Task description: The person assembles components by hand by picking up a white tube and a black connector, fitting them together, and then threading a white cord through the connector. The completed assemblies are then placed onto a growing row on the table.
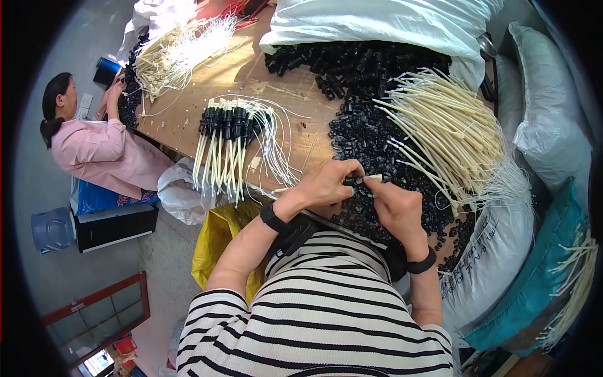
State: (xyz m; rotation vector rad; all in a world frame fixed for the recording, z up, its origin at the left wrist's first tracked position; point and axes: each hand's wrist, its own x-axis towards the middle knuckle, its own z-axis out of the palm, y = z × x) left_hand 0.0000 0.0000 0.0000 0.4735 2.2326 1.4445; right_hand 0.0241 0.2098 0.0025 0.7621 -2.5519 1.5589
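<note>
Nearest: striped shirt (326, 301), black bands on both wrists, forearms reaching over the near edge of the wooden tabletop (270, 88). The hands almost meet just in from that edge. Left hand (330, 182): thumb and forefinger pinched on a small black fitting (355, 181). Right hand (401, 207): fingertips closed on a pale piece (375, 178), just right of the fitting. Cannot tell whether the two touch. Fitting's long axis seems to run crosswise, left to right, its right end toward the pale piece; the left hand is nearer the fitting.

Below the near edge, left of the body: yellow bag (217, 235).

Just beyond the hands, a heap of small black parts (364, 135) spreads to the near edge, crowding the right hand. On its right, a bundle of cream tubes (449, 135) lies slantwise, white wires toward the right edge; right hand nearer. Leftward, by the near edge, black sockets with cream tubes (227, 129), tubes pointing at that edge; left hand nearer. Room: a strip of wood between sockets and heap.

Far edge: larger black fittings (352, 63) spilling from a white sack (377, 25). Left edge: co-worker in pink (94, 147), hands at another black heap (130, 94).
</note>
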